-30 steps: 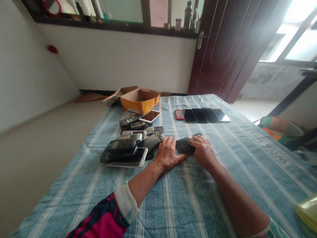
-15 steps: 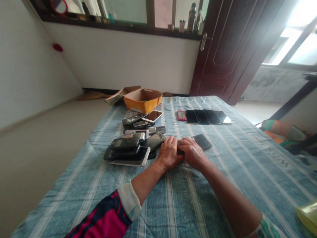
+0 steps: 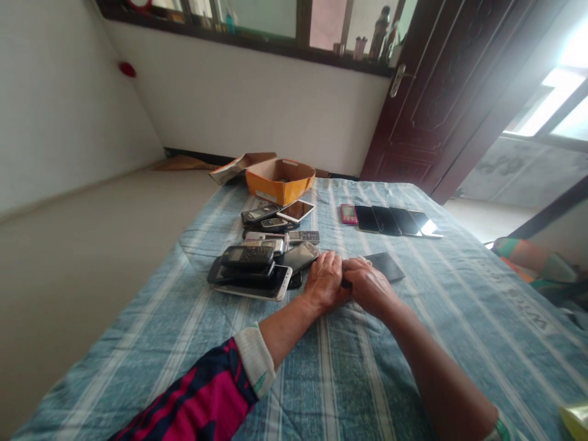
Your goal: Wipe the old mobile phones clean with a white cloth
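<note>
My left hand and my right hand meet on the striped cloth, fingers curled down, with a sliver of something dark between them. What they hold is mostly covered. Just beyond my right hand lies a flat dark phone. Left of my left hand is a loose heap of phones: a grey-screened phone closest to the fingers, a black keypad phone stacked on top, and a white-edged smartphone underneath. Farther back in the heap is a white phone with a dark screen.
A row of overlapping dark smartphones lies at the back right, with a pink-framed item at its left end. An orange open box stands at the far edge. A yellow object sits at the lower right.
The view has swung slightly left, so everything appears farther right. My hands stay together in the same spot beside the phone heap, with only slight finger movement.
</note>
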The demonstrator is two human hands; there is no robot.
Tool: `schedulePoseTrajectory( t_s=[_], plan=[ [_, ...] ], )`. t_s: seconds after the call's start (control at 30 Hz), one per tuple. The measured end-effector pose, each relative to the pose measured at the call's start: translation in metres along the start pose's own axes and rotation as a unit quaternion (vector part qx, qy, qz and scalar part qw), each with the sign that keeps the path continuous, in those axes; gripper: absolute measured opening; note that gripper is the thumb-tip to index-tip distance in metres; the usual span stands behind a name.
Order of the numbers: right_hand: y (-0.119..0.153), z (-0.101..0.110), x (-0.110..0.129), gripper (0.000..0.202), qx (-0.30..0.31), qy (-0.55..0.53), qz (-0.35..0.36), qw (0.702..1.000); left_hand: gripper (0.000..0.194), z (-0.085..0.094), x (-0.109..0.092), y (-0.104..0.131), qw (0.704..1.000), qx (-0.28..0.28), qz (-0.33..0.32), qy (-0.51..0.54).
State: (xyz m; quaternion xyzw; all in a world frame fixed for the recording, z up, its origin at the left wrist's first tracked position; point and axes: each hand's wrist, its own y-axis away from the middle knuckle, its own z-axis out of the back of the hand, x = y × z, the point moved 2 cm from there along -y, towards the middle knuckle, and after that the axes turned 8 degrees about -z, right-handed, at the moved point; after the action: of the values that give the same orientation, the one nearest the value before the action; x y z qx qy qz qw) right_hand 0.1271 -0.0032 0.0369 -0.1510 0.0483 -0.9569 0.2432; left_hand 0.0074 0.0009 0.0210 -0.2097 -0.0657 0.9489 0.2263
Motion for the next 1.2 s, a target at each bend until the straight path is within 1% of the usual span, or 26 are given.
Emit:
schedulePoseTrajectory(
  t_s=[0.13,0.23,0.4,0.47,0.57,0.63,0.73,0.8,0.9,0.97,1.03,1.1,1.2],
  plan=[
    [-0.005,-0.003,-0.003,0.02,-0.012,-0.014,0.004,1.0,0.049,-0.001,0.001,0.0,1.0,-0.006,-0.007,0.002],
    [-0.005,-0.003,-0.004,0.019,-0.024,-0.031,0.002,0.999,0.05,-0.002,0.002,0.0,1.0,-0.017,-0.009,0.0],
    [-0.011,-0.004,-0.009,0.02,-0.039,-0.016,-0.051,0.998,0.051,-0.002,0.004,-0.001,0.998,-0.047,-0.029,0.015],
    [-0.015,-0.005,-0.011,0.022,-0.043,0.001,-0.074,0.996,0.058,-0.003,0.005,-0.002,0.998,-0.054,-0.031,0.028],
    [-0.019,-0.007,-0.013,0.025,-0.042,0.026,-0.096,0.994,0.075,-0.004,0.005,-0.005,0.997,-0.056,-0.024,0.042],
    [-0.02,-0.007,-0.014,0.025,-0.04,0.034,-0.1,0.994,0.079,-0.006,0.004,-0.007,0.997,-0.06,-0.022,0.045],
    [-0.02,-0.007,-0.019,0.027,-0.032,0.036,-0.101,0.994,0.076,-0.009,0.002,-0.009,0.997,-0.068,-0.02,0.041],
    [-0.02,-0.006,-0.027,0.029,-0.036,0.038,-0.119,0.991,0.071,-0.01,0.001,-0.01,0.997,-0.066,-0.018,0.039],
    [-0.019,-0.005,-0.042,0.035,-0.064,0.044,-0.165,0.983,0.065,-0.01,0.001,-0.011,0.997,-0.064,-0.013,0.039],
    [-0.019,-0.005,-0.046,0.036,-0.077,0.052,-0.179,0.98,0.067,-0.01,0.001,-0.011,0.997,-0.063,-0.01,0.043],
    [-0.02,-0.006,-0.042,0.033,-0.073,0.063,-0.174,0.98,0.072,-0.01,0.001,-0.012,0.997,-0.061,-0.008,0.053],
    [-0.021,-0.007,-0.033,0.029,-0.063,0.063,-0.153,0.984,0.077,-0.01,0.0,-0.012,0.995,-0.066,-0.013,0.068],
    [-0.019,-0.009,-0.018,0.024,-0.068,0.039,-0.116,0.99,0.079,-0.011,-0.003,-0.009,0.992,-0.089,-0.042,0.078]
  ],
)
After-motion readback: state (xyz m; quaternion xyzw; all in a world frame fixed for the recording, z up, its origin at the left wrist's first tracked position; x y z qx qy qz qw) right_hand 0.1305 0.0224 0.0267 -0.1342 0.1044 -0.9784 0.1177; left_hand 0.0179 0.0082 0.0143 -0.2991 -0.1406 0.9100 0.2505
